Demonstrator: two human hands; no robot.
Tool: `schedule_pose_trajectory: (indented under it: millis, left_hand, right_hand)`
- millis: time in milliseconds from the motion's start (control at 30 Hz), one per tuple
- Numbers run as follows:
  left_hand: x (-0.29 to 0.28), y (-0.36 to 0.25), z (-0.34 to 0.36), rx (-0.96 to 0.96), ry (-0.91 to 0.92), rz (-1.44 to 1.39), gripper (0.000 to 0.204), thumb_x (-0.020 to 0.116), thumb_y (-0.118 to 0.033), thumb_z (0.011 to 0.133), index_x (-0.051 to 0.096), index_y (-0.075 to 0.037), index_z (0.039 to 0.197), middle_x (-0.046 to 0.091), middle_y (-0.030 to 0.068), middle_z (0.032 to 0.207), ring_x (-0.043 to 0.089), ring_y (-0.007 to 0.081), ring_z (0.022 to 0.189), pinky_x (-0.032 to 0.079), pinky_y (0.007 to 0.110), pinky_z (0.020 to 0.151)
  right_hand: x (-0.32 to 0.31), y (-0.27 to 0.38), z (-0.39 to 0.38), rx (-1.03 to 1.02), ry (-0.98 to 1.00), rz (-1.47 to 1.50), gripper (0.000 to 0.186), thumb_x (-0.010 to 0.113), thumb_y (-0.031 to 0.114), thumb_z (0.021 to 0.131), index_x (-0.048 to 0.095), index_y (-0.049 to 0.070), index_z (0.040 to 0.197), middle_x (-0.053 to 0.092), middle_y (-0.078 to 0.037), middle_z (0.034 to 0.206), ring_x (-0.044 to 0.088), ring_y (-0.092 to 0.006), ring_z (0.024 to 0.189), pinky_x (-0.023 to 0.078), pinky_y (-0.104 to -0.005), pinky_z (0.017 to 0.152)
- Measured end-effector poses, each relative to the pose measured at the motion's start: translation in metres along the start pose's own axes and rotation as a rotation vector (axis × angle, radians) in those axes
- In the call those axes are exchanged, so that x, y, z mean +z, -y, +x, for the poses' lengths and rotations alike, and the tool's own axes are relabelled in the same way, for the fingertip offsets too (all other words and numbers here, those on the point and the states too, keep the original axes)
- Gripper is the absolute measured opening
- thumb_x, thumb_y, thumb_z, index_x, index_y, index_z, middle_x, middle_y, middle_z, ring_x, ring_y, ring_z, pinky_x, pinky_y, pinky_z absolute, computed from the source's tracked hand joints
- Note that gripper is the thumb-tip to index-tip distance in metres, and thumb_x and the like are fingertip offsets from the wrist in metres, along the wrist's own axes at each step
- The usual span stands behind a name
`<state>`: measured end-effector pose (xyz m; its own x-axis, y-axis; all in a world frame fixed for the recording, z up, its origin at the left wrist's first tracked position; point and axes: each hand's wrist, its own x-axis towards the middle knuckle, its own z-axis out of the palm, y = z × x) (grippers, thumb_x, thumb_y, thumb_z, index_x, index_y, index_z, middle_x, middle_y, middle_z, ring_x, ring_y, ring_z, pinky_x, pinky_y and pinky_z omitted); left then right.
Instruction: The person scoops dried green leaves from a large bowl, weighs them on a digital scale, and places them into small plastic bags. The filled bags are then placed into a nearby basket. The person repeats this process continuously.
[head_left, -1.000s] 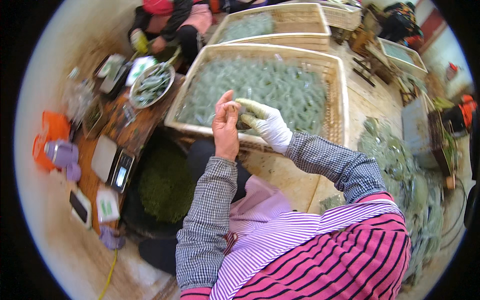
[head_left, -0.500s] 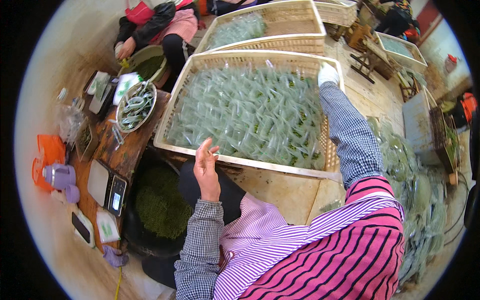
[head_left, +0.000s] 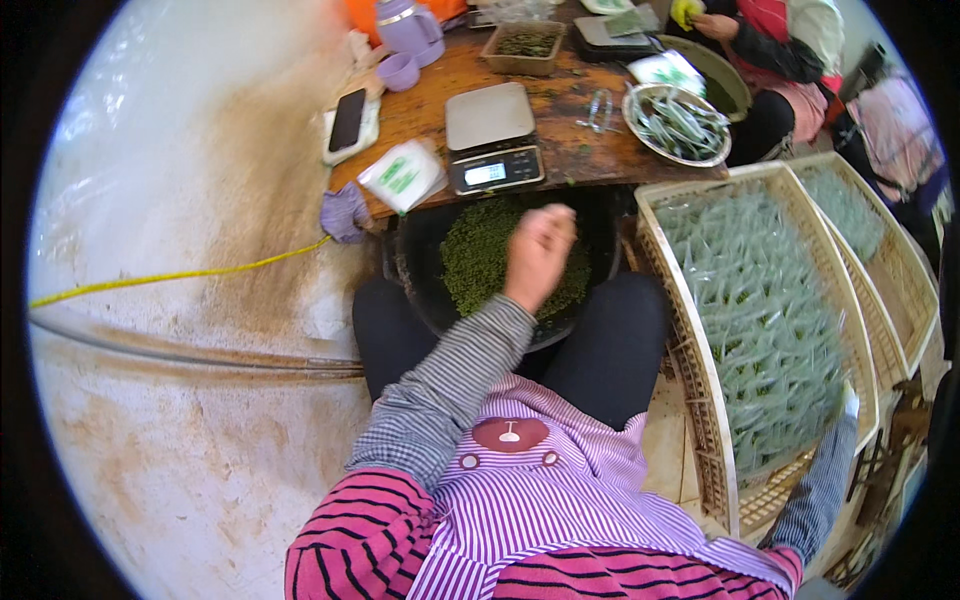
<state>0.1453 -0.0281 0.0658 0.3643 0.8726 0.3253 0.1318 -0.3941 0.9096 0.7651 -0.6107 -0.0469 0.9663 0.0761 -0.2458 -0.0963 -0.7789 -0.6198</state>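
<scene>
My bare left hand (head_left: 540, 256) hovers over a black tub (head_left: 400, 262) between my knees. Small green bits of plant (head_left: 478, 248) fill the tub. The fingers look curled but are smeared by motion, so what they hold, if anything, cannot be made out. Far to the right, my right hand (head_left: 850, 400), in a white glove, is at the rim of a cream plastic crate (head_left: 702, 400); its fingers are hidden. Rows of clear plastic bags (head_left: 765, 320) with green contents pack that crate.
A wooden table (head_left: 575, 150) beyond the tub carries a digital scale (head_left: 490, 125), white packets (head_left: 400, 178), a phone (head_left: 347, 120), a purple jug (head_left: 408, 32) and a steel bowl (head_left: 678, 125) of thin packets. Another person's hand (head_left: 715, 27) works at the upper right. More crates (head_left: 900, 320) stand at right.
My view has swung left, so the crate now lies at the right. My left hand has gone from the crate's near edge to above the tub. My right hand remains at the crate's rim.
</scene>
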Motion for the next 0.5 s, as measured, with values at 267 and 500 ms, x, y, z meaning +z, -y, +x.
schedule_pose_trajectory:
  millis: [267,500]
  left_hand:
    - [-0.191,0.112,0.075,0.065,-0.186,1.215,0.022,0.058,-0.024,0.086,0.055,-0.002,0.085,0.056,0.0168,0.08,0.058,0.0345,0.076,0.046,0.044,0.069]
    - [-0.212,0.119,0.101,-0.142,0.046,0.972,0.02,0.054,-0.023,0.089,0.057,-0.003,0.087,0.06,0.0193,0.079,0.06,0.0371,0.078,0.046,0.046,0.067]
  right_hand:
    - [0.078,0.22,-0.145,-0.587,-0.106,0.201,0.046,0.051,0.017,0.094,0.041,0.002,0.135,0.048,-0.015,0.134,0.048,-0.0208,0.118,0.038,-0.0283,0.098]
    - [0.243,0.405,-0.404,-0.763,0.5,0.318,0.041,0.052,0.01,0.091,0.047,0.005,0.131,0.047,-0.015,0.134,0.045,-0.0226,0.125,0.036,-0.0353,0.105]
